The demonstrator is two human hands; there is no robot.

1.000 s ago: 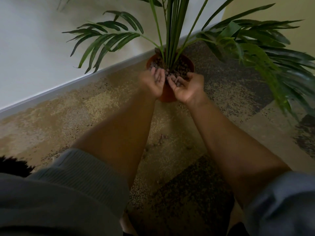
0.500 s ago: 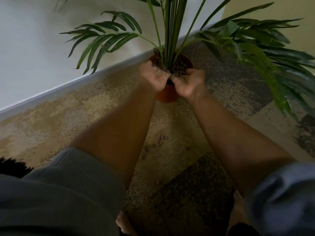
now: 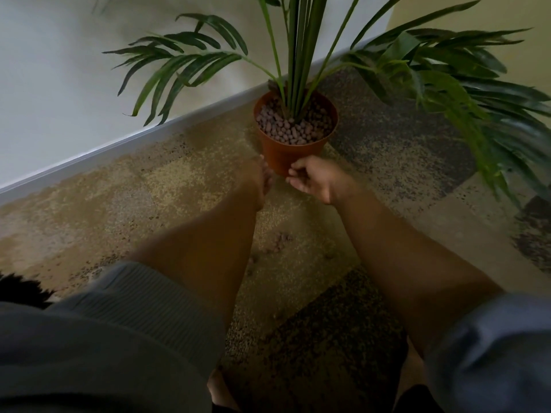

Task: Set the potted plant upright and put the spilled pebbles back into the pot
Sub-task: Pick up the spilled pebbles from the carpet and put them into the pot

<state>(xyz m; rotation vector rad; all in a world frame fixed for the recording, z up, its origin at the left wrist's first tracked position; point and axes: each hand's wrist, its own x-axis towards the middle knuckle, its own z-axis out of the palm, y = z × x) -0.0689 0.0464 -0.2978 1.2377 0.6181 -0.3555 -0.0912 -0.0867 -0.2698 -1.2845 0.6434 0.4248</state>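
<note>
Pot [image 3: 293,150], terracotta-coloured, upright on the carpet [image 3: 167,192] close to the baseboard [image 3: 125,144], filled near the rim with brownish pebbles [image 3: 293,129] packed round the plant [image 3: 298,55] stems. Fronds spread out left and right over the carpet. Few loose pebbles [image 3: 280,241] left on the carpet, well short of the pot, between the two forearms.

Left hand [image 3: 259,178] just beside the pot's lower left wall, blurred, seen edge-on; cannot tell whether touching the pot, nor whether open or closed. Right hand [image 3: 316,178] just at the pot's lower front, fingers [image 3: 298,171] loosely curled, thumb side up, nothing visible inside; fingertips at or very near the pot wall, contact unclear.

Grey sleeves [image 3: 125,323] pushed up on both arms at the bottom of the view. Bare foot [image 3: 219,389] at the lower edge. White wall [image 3: 59,70] behind the baseboard.
</note>
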